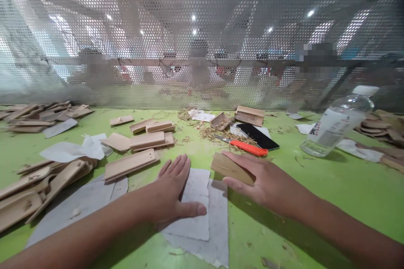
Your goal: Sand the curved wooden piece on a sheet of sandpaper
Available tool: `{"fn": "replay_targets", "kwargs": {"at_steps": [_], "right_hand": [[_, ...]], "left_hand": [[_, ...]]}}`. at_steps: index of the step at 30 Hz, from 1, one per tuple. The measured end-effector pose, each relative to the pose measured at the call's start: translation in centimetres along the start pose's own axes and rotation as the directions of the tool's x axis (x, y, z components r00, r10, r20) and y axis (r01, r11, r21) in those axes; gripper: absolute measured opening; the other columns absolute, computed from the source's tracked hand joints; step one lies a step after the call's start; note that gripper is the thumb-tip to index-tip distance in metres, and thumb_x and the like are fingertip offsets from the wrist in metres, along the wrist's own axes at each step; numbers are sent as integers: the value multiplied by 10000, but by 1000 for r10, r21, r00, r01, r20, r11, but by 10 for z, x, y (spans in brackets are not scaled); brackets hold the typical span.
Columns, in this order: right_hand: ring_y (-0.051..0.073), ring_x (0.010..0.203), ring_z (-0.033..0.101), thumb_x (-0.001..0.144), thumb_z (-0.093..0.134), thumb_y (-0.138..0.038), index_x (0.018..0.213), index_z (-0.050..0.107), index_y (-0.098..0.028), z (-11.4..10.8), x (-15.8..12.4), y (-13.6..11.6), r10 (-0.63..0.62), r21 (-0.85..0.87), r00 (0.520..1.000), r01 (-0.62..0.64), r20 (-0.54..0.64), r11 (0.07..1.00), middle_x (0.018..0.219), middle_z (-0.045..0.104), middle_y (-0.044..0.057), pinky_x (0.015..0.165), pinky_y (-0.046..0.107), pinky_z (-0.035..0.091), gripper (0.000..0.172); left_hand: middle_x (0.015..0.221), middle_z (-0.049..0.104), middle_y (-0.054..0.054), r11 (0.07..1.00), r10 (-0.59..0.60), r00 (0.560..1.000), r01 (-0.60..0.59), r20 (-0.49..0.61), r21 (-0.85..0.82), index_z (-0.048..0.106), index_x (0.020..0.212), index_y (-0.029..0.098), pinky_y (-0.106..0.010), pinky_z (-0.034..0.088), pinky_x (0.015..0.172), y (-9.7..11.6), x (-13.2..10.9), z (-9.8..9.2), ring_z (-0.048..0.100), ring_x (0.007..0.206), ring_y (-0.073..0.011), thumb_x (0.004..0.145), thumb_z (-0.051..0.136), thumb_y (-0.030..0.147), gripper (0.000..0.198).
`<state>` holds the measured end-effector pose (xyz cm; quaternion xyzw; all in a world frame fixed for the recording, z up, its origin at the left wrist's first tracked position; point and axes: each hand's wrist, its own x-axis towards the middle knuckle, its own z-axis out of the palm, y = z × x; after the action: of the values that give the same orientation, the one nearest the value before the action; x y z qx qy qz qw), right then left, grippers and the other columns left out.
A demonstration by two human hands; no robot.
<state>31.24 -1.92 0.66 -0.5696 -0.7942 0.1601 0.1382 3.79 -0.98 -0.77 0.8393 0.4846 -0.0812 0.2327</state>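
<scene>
My left hand lies flat, fingers stretched forward and thumb out to the side, on a torn sheet of pale paper on the green table. Just to its right, my right hand grips a short bamboo piece between thumb and fingers. The piece is held low, by the paper's upper right corner. Beyond it lie a utility knife with an orange handle and bare blade, and a black phone. Bamboo shavings are scattered around the blade.
Bamboo pieces sit left of centre, with larger piles farther left. A clear plastic bottle stands on the right near more bamboo. A perforated metal screen borders the far edge, with blurred people behind it.
</scene>
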Motion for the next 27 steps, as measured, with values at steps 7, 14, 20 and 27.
{"fn": "replay_targets", "kwargs": {"at_steps": [7,14,20,27], "right_hand": [[402,1190,631,952,558,-663,1568,501,-245,5,-3,3,-28,-205,987,61,157,977,1331,643,200,1011,560,501,747],[418,1223,619,974,447,-727,1577,484,-210,4,-2,5,-14,-239,991,46,133,970,1383,625,220,998,580,512,795],[379,1084,644,997,505,-632,1462,615,-145,20,-1,11,-192,-284,978,206,75,936,1175,682,203,956,561,536,682],[366,1098,638,964,550,-668,1422,651,-157,34,-2,23,-292,-195,956,281,-28,940,1203,677,199,951,564,552,693]], "left_hand": [[1674,-156,-173,1000,-4,1000,4,-7,27,-32,1658,22,-536,42,1278,-2,2,3,-125,1566,-358,873,443,907,1275],[1722,65,-159,991,105,989,-95,-104,98,134,1677,99,-562,47,1276,-3,-1,-1,17,1595,-327,1059,428,598,848],[1701,282,-119,979,195,973,-186,-122,83,327,1637,133,-459,206,1281,0,-1,1,199,1584,-277,1091,399,374,601],[1707,-49,-153,989,148,988,-148,39,0,48,1678,98,-561,106,1274,3,-11,-7,-25,1587,-348,954,534,776,1105]]}}
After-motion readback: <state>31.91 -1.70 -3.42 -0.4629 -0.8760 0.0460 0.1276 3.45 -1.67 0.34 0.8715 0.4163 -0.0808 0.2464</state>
